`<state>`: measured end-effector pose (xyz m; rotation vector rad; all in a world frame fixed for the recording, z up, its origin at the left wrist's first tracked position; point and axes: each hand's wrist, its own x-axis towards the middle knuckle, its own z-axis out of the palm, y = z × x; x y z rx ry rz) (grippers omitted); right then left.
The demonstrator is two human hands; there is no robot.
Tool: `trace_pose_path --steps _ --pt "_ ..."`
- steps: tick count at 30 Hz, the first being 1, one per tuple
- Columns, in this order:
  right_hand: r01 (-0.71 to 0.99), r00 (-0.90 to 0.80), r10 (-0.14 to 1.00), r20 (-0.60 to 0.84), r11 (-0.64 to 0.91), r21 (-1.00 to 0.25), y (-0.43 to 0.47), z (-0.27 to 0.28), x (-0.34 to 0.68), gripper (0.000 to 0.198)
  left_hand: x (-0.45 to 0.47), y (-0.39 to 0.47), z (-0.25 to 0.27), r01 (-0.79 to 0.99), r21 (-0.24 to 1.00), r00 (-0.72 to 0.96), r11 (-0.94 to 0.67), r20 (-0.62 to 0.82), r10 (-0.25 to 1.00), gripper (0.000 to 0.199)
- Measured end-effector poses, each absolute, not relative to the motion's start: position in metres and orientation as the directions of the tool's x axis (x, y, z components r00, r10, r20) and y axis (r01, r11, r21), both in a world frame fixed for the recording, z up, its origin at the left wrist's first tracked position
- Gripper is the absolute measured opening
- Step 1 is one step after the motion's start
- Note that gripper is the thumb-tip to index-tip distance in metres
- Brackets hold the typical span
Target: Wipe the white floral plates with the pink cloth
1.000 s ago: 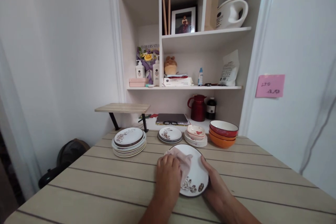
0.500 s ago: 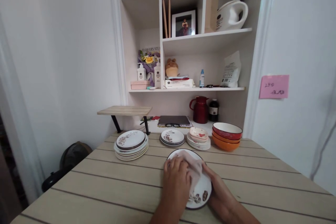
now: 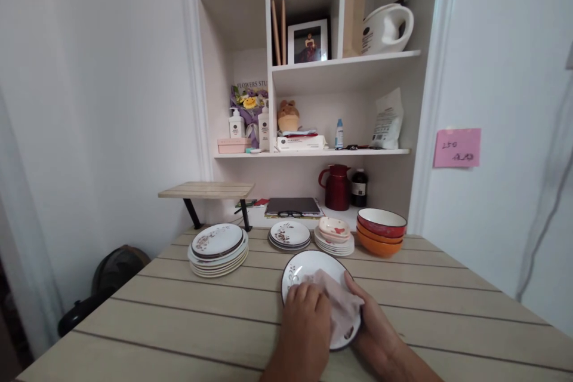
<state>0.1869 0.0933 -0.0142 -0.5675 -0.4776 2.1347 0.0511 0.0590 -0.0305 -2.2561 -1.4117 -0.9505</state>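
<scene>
A white plate [image 3: 313,262] with a dark rim and brown floral pattern is tilted above the front of the table. My right hand [image 3: 373,325] grips its right edge, thumb over the rim and the other fingers hidden underneath. Across the plate's face lies a pale pink cloth [image 3: 342,304]. My left hand [image 3: 308,316] presses on this cloth with curled fingers, its back towards me. Behind the plate stand a small stack of patterned plates [image 3: 290,234] and a stack of small dishes [image 3: 335,236].
A larger plate stack [image 3: 218,250] stands at the left, near a small raised wooden shelf [image 3: 206,190]. Red and orange bowls [image 3: 380,236] are nested at the right. A red thermos jug [image 3: 336,188] and a laptop [image 3: 293,206] sit at the back, below shelving.
My left hand and the cloth have slid down across the plate towards me, uncovering its upper part and covering much of the lower pattern. My right hand keeps its hold. The view has shifted slightly.
</scene>
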Motion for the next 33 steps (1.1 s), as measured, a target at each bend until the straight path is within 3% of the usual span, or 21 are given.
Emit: trace_pose_path --steps 5,11,16,21,24,27,29,33 --pt "-0.631 -0.537 0.825 -0.179 -0.533 -0.564 0.091 -0.020 0.181 0.037 0.050 0.062 -0.028 0.855 0.043 0.349 -0.518 0.691 0.633 0.030" --pt "-0.644 -0.456 0.856 -0.244 -0.506 -0.573 0.087 -0.011 0.177 0.048 0.030 0.068 -0.013 0.958 0.201 0.017 -0.205 0.672 0.740 0.035" --pt "-0.667 -0.444 0.854 -0.272 -0.518 -0.536 0.090 -0.012 0.180 0.054 0.024 0.067 -0.010 0.970 0.186 -0.012 -0.154 0.673 0.739 0.034" --pt "-0.691 -0.506 0.835 -0.217 -0.543 -0.477 0.094 -0.015 0.184 0.045 0.040 0.064 -0.027 0.919 0.134 0.181 -0.372 0.693 0.697 0.029" --pt "-0.682 -0.550 0.818 -0.171 -0.557 -0.474 0.093 -0.015 0.185 0.037 0.050 0.067 -0.039 0.819 0.065 0.360 -0.571 0.716 0.599 0.031" --pt "-0.667 -0.553 0.816 -0.167 -0.554 -0.498 0.092 -0.015 0.183 0.032 0.051 0.070 -0.036 0.783 0.062 0.426 -0.619 0.672 0.606 0.038" --pt "-0.672 -0.531 0.829 -0.176 -0.538 -0.510 0.092 -0.017 0.181 0.031 0.046 0.071 -0.027 0.821 0.122 0.379 -0.558 0.616 0.691 0.041" --pt "-0.696 -0.502 0.849 -0.162 -0.509 -0.506 0.095 -0.021 0.179 0.039 0.028 0.074 -0.011 0.925 0.243 0.106 -0.291 0.570 0.815 0.048"
